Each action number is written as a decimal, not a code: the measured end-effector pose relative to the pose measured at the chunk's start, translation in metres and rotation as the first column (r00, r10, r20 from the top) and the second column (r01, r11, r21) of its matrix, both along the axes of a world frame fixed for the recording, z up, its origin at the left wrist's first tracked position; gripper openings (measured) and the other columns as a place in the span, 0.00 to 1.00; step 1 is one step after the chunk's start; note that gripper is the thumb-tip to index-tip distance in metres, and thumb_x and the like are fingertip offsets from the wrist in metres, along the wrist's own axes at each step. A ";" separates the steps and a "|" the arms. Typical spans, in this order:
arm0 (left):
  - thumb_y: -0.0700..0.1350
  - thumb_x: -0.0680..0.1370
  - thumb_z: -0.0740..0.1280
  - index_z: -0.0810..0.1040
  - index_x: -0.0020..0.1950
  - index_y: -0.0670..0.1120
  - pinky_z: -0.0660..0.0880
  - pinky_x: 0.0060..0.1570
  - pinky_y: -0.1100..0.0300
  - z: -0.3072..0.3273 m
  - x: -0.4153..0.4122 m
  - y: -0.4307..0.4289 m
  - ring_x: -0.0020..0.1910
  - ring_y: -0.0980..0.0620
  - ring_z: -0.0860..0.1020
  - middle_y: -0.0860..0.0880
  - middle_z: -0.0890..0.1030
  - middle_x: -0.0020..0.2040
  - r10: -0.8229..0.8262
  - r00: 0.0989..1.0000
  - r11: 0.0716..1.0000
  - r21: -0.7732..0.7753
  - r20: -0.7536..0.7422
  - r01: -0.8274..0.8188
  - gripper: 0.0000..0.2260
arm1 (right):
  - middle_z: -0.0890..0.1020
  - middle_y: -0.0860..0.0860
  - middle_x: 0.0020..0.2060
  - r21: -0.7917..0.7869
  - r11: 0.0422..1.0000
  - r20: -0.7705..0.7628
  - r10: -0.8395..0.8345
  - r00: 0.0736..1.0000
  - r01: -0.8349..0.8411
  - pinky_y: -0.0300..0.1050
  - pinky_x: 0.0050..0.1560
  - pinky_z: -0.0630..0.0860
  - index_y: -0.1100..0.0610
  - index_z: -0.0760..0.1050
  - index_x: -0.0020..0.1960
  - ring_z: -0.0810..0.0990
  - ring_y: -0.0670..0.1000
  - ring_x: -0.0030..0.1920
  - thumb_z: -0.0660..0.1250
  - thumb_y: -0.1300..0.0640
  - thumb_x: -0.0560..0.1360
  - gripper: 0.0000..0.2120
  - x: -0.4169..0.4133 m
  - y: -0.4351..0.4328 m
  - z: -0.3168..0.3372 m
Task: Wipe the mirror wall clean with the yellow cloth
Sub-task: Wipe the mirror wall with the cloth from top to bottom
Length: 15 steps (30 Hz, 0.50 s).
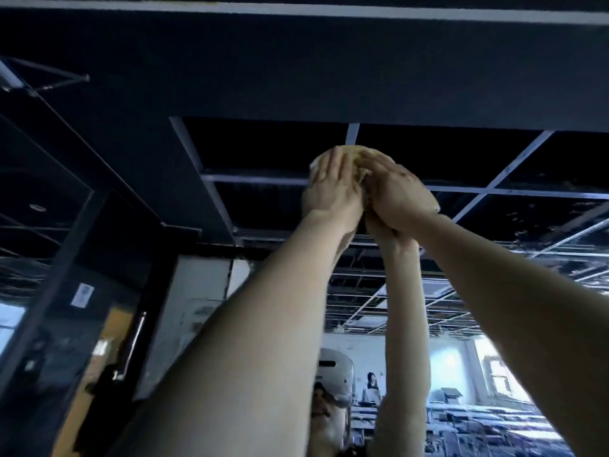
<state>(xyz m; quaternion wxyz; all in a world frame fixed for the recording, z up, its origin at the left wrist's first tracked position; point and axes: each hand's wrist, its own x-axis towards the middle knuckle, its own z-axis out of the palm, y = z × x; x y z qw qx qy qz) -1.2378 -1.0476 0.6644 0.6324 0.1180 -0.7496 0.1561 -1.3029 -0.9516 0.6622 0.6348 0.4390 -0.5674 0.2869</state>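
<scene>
I am looking steeply up at the mirror wall (494,159), which reflects a dark ceiling grid. Both my arms are raised high. My left hand (333,189) and my right hand (398,192) lie side by side and press a bunched yellow cloth (357,152) against the glass, just below the mirror's top edge. Only the cloth's upper rim and a strip between the hands show; the rest is hidden under my palms. A reflected forearm (407,291) meets my hands from below in the mirror.
A wide black beam (296,70) runs above the mirror. At the left stands a dark door frame (59,258) with a metal handle (133,344). Low in the mirror are my headset's reflection (334,377), a distant person (372,382) and rows of desks.
</scene>
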 end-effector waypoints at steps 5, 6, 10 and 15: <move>0.47 0.83 0.44 0.43 0.77 0.46 0.37 0.73 0.58 -0.007 -0.016 0.018 0.76 0.52 0.39 0.48 0.39 0.77 0.007 0.995 0.992 -0.130 0.104 0.007 0.23 | 0.63 0.48 0.74 -0.169 0.984 0.131 0.076 0.989 -0.053 0.45 0.73 0.54 0.52 0.65 0.72 0.59 0.48 0.74 0.51 0.52 0.82 0.20 -0.013 0.010 -0.029; 0.47 0.83 0.44 0.44 0.77 0.46 0.37 0.73 0.58 -0.009 -0.012 0.013 0.76 0.52 0.40 0.48 0.40 0.77 0.008 0.991 0.985 -0.173 0.135 0.016 0.22 | 0.63 0.49 0.74 -0.209 0.976 0.145 0.088 0.986 -0.056 0.45 0.74 0.53 0.52 0.65 0.72 0.58 0.48 0.74 0.50 0.51 0.81 0.21 -0.012 0.004 -0.035; 0.48 0.83 0.45 0.45 0.77 0.48 0.37 0.73 0.60 -0.026 0.008 -0.009 0.76 0.54 0.42 0.49 0.43 0.78 0.074 0.969 0.931 -0.366 0.236 0.018 0.22 | 0.62 0.49 0.74 -0.366 0.930 0.232 0.119 0.965 -0.027 0.45 0.74 0.48 0.53 0.63 0.73 0.54 0.49 0.76 0.47 0.50 0.80 0.23 0.001 -0.025 -0.072; 0.48 0.83 0.45 0.44 0.77 0.48 0.38 0.73 0.61 -0.040 0.053 -0.063 0.75 0.57 0.42 0.50 0.42 0.77 0.170 0.942 0.869 -0.495 0.289 -0.005 0.22 | 0.55 0.50 0.77 -0.384 0.923 0.343 0.114 0.932 0.028 0.43 0.72 0.40 0.54 0.55 0.77 0.48 0.49 0.76 0.45 0.50 0.81 0.25 0.047 -0.080 -0.101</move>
